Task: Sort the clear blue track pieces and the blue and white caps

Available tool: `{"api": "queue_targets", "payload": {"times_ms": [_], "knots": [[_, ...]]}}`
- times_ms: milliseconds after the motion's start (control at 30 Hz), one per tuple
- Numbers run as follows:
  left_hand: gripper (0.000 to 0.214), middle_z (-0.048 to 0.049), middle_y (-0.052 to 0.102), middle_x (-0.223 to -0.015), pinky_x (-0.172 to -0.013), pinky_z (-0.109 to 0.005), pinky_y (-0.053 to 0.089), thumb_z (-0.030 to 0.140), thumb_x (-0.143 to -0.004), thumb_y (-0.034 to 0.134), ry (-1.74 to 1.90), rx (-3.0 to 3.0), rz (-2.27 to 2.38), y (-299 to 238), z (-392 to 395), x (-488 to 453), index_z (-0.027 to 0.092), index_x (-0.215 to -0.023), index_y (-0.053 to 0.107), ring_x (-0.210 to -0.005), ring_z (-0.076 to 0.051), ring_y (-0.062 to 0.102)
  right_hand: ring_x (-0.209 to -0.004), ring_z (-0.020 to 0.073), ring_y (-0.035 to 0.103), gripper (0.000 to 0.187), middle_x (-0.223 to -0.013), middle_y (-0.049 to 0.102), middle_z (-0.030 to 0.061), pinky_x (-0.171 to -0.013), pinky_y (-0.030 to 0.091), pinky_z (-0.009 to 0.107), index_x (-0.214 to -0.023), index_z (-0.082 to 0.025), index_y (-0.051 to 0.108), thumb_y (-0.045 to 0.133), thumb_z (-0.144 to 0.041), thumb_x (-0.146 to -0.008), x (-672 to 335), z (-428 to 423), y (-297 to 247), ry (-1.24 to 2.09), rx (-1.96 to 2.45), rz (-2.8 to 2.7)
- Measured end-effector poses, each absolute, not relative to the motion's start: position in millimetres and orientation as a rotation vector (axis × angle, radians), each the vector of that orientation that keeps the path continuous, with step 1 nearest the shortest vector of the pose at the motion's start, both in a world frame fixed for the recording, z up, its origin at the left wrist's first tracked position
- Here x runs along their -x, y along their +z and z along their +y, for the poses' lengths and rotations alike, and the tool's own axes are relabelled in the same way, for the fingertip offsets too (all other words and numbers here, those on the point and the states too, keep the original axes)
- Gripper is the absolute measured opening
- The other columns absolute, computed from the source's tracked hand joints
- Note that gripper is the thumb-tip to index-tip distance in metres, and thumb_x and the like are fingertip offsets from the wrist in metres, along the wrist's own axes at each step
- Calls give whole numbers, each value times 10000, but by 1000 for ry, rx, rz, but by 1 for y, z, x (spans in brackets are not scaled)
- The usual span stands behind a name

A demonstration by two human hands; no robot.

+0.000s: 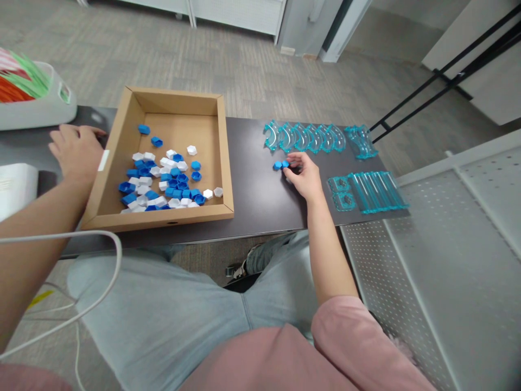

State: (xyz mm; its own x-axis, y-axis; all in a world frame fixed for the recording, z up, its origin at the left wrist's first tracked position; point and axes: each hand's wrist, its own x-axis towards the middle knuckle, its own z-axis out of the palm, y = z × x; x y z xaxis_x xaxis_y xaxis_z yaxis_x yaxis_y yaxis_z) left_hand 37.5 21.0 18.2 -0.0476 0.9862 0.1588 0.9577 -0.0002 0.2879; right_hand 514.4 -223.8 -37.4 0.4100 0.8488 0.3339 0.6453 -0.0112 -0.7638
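Observation:
My right hand (304, 175) is over the dark table, its thumb and fingers closed around the edge of a blue hexagonal piece (285, 163). A second blue hexagonal piece (277, 165) lies directly to its left, seemingly touching it. My left hand (78, 147) rests at the left, just outside the cardboard box (226, 163), with its fingers stretched out and nothing visible in them. Inside that box lie several loose hexagonal pieces, blue ones (157, 142) and white ones (191, 150), mostly heaped toward the near side.
Clear teal curved pieces (302, 137) form a row beyond my right hand. Farther right lie teal tubes (376, 192), square teal plates (341, 193) and more teal parts (361, 142). A white bin (61, 106) stands far left; a white cable (116, 255) loops near my left arm.

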Motion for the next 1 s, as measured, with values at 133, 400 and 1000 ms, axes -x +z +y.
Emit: {"api": "queue_targets", "payload": {"times_ms": [133,400,1000], "knots": [[690,-370,500,-1674,-1351,-752,319,256,-1026,295,454,-2104,2152,17,25,-36,-30,-1552,637,-1630,-522,408,-988,238,734,395,-1206,813,71,-951,628,426,-1254,-279,731,760,-278,-859,-513,-224,-36,187,1700,-1302],[620,-320,508,-1682,-1322,-666,353,313,-1089,344,432,-2130,2108,15,23,-32,71,-1569,654,-1586,-474,409,-912,259,698,158,-992,764,48,-877,589,448,-1138,-294,770,704,-374,-1019,-467,-225,-1,69,1521,-1481],[606,-359,513,-1645,-1231,-604,310,343,-1150,353,551,-2165,1975,10,20,-28,44,-1577,661,-1557,-481,429,-985,260,755,144,-1086,813,53,-956,570,415,-1097,-264,847,795,-184,-989,-322,-106,51,410,1415,-2319]]}}
